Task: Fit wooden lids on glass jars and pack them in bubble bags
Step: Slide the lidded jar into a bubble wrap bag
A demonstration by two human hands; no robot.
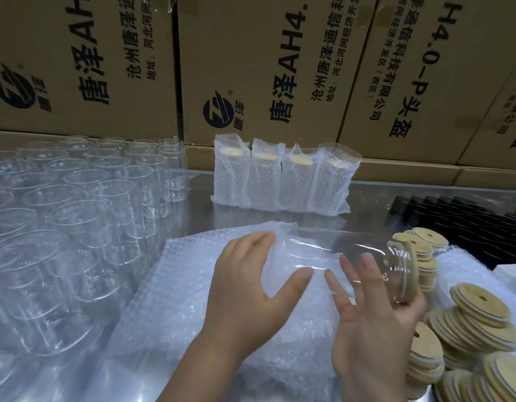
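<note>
Empty jars [77, 216] stand upright and close together on the left part of the steel table [198, 204]. Behind everything is a wall of boxes [265, 68], printed sideways in black with a round logo, "唐泽AH4.0-P头盔", "沧州唐泽通信科技有限公司" and an address line, "地址:河北河间经济开发区(西区)". Below the boxes, at the middle back of the table, four packed bags [280, 181] stand upright and touching in a row, with a pale wooden disc showing through the top of each. In front of them lies a flat pile of bubble bags [169, 300]. The left hand [245, 297] is above this pile, its fingers together and nearly straight and its thumb spread wide, set against the base end of the jar [323, 250]. The jar is held on its side above the pile, between the two hands. Its long axis runs left to right, the base pointing left and the mouth right. A lid [413, 268] sits on the mouth, seen edge-on. The right hand [367, 338] holds the neck end, fingers spread apart, one laid over the glass and others curled behind it. At the right are leaning stacks of loose lids [480, 323], each with a small hole and a white rim. Dark black things [468, 224] lie beyond them; what they are cannot be told.
</note>
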